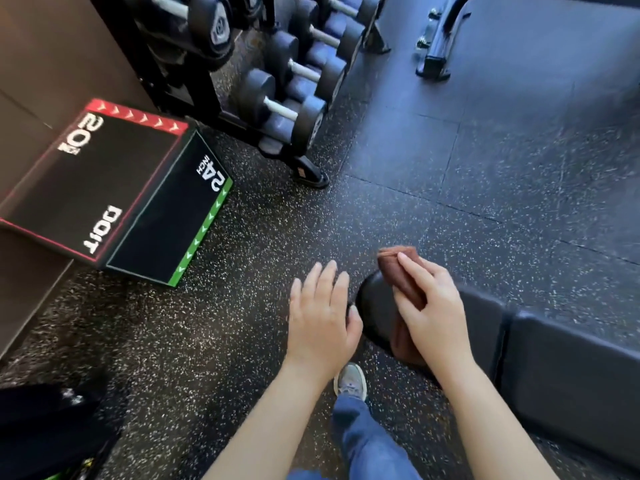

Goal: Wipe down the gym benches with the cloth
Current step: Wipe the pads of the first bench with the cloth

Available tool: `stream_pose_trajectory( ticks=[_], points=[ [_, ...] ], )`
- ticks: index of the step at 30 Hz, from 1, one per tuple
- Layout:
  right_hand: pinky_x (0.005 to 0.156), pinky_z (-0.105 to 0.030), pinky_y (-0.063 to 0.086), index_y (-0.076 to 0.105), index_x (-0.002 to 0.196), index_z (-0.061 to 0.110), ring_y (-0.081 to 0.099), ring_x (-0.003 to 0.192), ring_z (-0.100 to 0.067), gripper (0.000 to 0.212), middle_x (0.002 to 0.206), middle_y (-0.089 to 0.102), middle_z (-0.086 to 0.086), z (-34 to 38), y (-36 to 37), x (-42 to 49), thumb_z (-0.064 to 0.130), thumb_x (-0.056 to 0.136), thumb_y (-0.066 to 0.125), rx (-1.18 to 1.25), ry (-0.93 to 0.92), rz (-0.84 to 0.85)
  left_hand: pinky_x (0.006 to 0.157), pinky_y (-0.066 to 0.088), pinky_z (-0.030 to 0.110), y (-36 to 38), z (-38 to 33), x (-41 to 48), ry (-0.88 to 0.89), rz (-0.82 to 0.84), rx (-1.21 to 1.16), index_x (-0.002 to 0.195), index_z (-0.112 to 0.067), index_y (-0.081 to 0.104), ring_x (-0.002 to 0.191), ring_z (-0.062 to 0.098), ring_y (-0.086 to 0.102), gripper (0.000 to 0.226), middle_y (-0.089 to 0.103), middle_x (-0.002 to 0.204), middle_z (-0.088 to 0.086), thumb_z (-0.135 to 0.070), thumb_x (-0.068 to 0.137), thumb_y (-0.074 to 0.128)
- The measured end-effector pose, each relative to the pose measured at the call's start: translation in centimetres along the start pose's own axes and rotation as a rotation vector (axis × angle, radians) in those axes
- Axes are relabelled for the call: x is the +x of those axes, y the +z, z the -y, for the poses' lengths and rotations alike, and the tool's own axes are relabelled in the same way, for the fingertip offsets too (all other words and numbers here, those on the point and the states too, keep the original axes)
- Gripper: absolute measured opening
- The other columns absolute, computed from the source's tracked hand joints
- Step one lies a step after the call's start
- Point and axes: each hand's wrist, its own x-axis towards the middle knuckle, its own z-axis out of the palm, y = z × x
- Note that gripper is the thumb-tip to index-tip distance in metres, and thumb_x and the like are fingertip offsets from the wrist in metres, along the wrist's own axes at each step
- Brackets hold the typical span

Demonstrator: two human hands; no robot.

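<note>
Cloth [403, 275] gripped in your right hand [433, 317], on bench [571, 358] rounded end; bench long axis runs right; left hand [320, 320] spread, empty.

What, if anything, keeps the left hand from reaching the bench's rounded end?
Probably yes: the left hand is open right beside the rounded end, nothing between them; the right hand and cloth cover only its other side.

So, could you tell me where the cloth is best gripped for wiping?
Across its middle, from above: the cloth lies folded in a strip over the rounded end of the bench, so the right hand on top can pinch both edges.
</note>
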Motion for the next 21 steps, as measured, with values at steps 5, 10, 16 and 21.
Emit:
stream_pose_trajectory(
  ticks=[5,10,16,21],
  points=[
    [0.096,-0.031,0.033,0.062,0.122,0.017,0.053,0.11,-0.031,0.048,0.121,0.056,-0.013,4.0,-1.0,2.6,0.009,0.075,0.07,-0.075,-0.079,0.035,0.097,0.038,0.057,-3.2,1.2,3.5,0.019,-0.058,-0.041,0.115,-0.005,0.061,0.123,0.03,0.043,0.045,0.058,0.127,0.015,-0.028,0.08,0.044],
    [0.097,-0.036,0.035,0.061,0.123,0.02,0.053,0.111,-0.032,0.051,0.123,0.056,-0.012,7.6,-0.7,6.1,0.016,0.072,0.06,-0.073,-0.086,0.037,0.098,0.038,0.056,-5.7,3.7,7.9,0.124,-0.089,-0.056,0.116,-0.006,0.061,0.124,0.03,0.044,0.044,0.057,0.128,0.014,-0.027,0.081,0.045],
    [0.096,-0.034,0.034,0.06,0.124,0.023,0.053,0.109,-0.033,0.053,0.123,0.056,-0.011,12.1,1.5,11.1,0.016,0.071,0.06,-0.129,-0.026,-0.031,0.099,0.037,0.056,-8.1,9.4,14.2,0.265,-0.087,-0.099,0.116,-0.005,0.061,0.125,0.029,0.041,0.044,0.057,0.128,0.014,-0.027,0.082,0.045],
    [0.097,-0.032,0.032,0.059,0.124,0.026,0.052,0.111,-0.029,0.053,0.123,0.056,-0.008,16.3,3.8,14.8,0.021,0.071,0.059,-0.14,0.086,-0.111,0.094,0.04,0.058,-9.7,14.8,19.6,0.426,-0.058,-0.115,0.113,-0.004,0.064,0.122,0.029,0.043,0.044,0.06,0.125,0.015,-0.027,0.08,0.044]
  ],
)
